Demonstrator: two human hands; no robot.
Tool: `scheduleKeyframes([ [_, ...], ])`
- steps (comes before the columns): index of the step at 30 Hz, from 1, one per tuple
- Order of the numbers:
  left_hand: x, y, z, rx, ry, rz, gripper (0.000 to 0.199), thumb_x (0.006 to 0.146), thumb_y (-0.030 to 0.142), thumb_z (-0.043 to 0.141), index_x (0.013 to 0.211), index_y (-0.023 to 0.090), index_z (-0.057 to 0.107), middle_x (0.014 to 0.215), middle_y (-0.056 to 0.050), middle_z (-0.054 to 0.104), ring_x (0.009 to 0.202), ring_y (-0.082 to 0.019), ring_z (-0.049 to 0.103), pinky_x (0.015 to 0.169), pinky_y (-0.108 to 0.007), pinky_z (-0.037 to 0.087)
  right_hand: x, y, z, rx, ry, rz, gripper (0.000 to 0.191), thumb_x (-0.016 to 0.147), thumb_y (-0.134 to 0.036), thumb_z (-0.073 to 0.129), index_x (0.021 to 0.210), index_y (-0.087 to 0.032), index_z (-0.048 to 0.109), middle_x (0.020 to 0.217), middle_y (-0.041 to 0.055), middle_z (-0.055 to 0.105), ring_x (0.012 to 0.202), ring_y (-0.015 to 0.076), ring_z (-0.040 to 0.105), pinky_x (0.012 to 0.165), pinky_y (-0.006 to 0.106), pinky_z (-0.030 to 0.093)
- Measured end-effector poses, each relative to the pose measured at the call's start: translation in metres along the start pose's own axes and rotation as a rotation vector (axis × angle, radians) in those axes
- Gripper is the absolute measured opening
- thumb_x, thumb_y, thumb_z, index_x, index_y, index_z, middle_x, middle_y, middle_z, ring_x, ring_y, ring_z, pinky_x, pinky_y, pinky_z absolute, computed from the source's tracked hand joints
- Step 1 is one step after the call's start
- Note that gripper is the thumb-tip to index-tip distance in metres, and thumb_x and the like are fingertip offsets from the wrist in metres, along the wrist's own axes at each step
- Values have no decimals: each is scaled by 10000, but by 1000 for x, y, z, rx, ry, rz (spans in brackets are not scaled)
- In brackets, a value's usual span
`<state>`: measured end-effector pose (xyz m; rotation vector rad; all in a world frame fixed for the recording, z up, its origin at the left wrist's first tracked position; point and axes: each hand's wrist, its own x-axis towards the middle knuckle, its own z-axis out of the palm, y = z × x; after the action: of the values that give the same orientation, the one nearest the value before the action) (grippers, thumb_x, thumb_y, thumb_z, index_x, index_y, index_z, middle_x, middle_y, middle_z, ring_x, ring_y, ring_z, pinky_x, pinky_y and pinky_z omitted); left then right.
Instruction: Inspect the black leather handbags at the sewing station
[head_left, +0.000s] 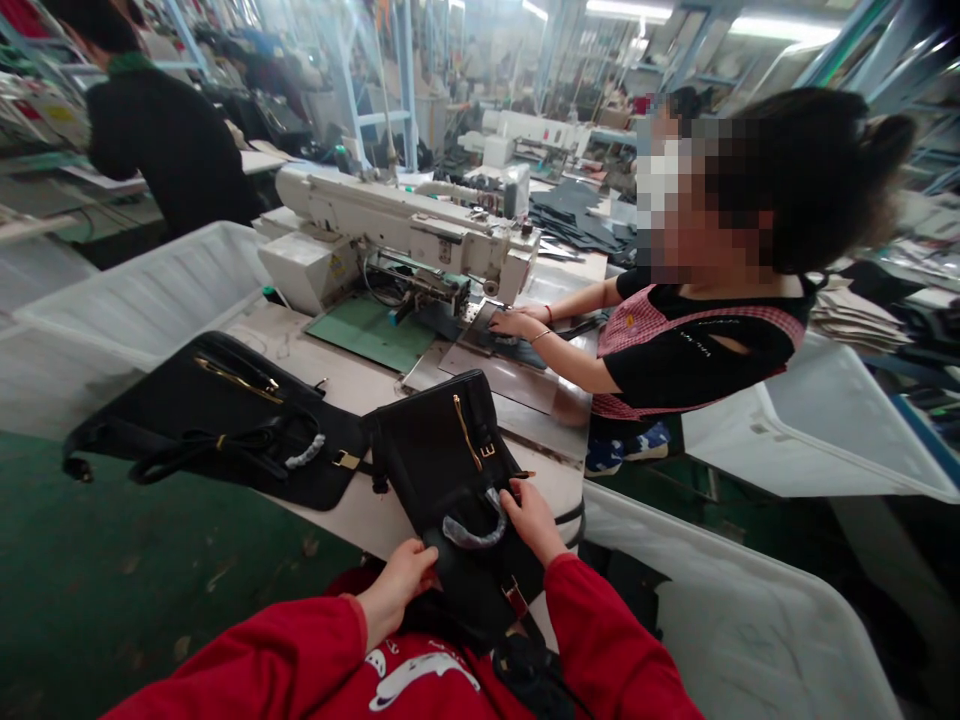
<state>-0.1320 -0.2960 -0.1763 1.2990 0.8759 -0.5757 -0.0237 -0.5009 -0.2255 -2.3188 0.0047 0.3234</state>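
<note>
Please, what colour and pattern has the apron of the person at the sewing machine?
Red-and-white check; the head view shows it.

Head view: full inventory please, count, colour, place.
near bag: 1, black, between the hands
other bag: 1, black, table's left side
worktable: 1, pale, under bags
industrial sewing machine: 1 near, off-white, beyond bags
flat panel: 1, green, below machine
bins: at least 3, whitish, both sides
co-workers: at least 2, dark tops, right and far left
background machines, material: uncountable, mixed
left hand: 1, bare, near bag's left edge
right hand: 1, bare, its right edge
</note>
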Motion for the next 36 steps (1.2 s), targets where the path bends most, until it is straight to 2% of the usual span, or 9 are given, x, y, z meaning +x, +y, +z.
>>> scheduleKeyframes([
  [5, -16, 7, -1, 5, -23, 86, 126, 697, 197, 529, 803, 135, 496, 711, -37, 605, 655, -154, 579, 598, -225, 418, 16, 1, -17, 132, -141, 85, 326, 788, -387, 415, 904, -132, 583, 873, 74, 605, 820, 192, 544, 762, 311, 398],
  [9, -18, 4, -7, 57, -43, 150, 216, 647, 109, 465, 860, 118, 502, 712, -29, 598, 671, -141, 570, 599, -215, 419, 20, -4, -27, 202, -235, 141, 257, 762, -287, 427, 905, -141, 583, 832, 44, 595, 774, 158, 523, 700, 273, 386],
  [13, -14, -2, -21, 258, -91, 471, 199, 670, 111, 434, 858, 127, 496, 784, -48, 588, 718, -169, 565, 654, -268, 439, 17, -12, -33, 269, -380, 193, 256, 756, -247, 417, 942, -148, 562, 709, 6, 554, 594, 109, 463, 552, 228, 342],
  [16, -13, -2, -31, 577, -10, 642, 153, 749, 125, 398, 854, 159, 504, 830, -43, 569, 783, -173, 545, 737, -292, 416, 16, -16, -34, 302, -442, 211, 246, 745, -215, 413, 937, -147, 551, 684, -4, 533, 564, 94, 435, 533, 218, 322],
  [20, -11, 0, -39, 958, 153, 794, 124, 727, 75, 416, 789, 167, 473, 774, -31, 497, 755, -179, 497, 707, -293, 385, 18, -18, -33, 317, -478, 229, 234, 724, -175, 414, 913, -138, 548, 698, 3, 537, 580, 97, 447, 548, 224, 330],
  [25, -11, 8, -40, 1199, 300, 912, 69, 731, 106, 484, 737, 166, 451, 746, -21, 457, 718, -191, 466, 677, -310, 386, 17, -17, -32, 317, -492, 246, 221, 722, -151, 407, 893, -139, 546, 699, 0, 533, 589, 92, 451, 552, 219, 333],
  [28, -17, 19, -41, 1278, 362, 1087, 116, 731, 114, 520, 841, 145, 502, 850, -63, 496, 827, -230, 470, 766, -369, 395, 15, -18, -34, 327, -493, 249, 217, 724, -146, 411, 892, -144, 548, 696, -3, 534, 589, 89, 456, 550, 213, 338],
  [32, -17, 31, -42, 1344, 291, 1304, 524, 677, 62, 527, 1188, 119, 431, 1189, -123, 453, 1092, -265, 395, 967, -426, 292, 12, -24, -38, 349, -468, 268, 220, 714, -134, 418, 888, -145, 553, 679, 0, 540, 575, 93, 465, 537, 212, 345],
  [36, -3, 35, -44, 1429, 175, 1301, 509, 683, 21, 461, 1185, 108, 477, 1174, -119, 503, 1070, -262, 431, 972, -438, 292, 7, -31, -36, 368, -459, 310, 212, 699, -125, 424, 866, -141, 554, 651, 2, 544, 554, 100, 470, 525, 217, 351],
])
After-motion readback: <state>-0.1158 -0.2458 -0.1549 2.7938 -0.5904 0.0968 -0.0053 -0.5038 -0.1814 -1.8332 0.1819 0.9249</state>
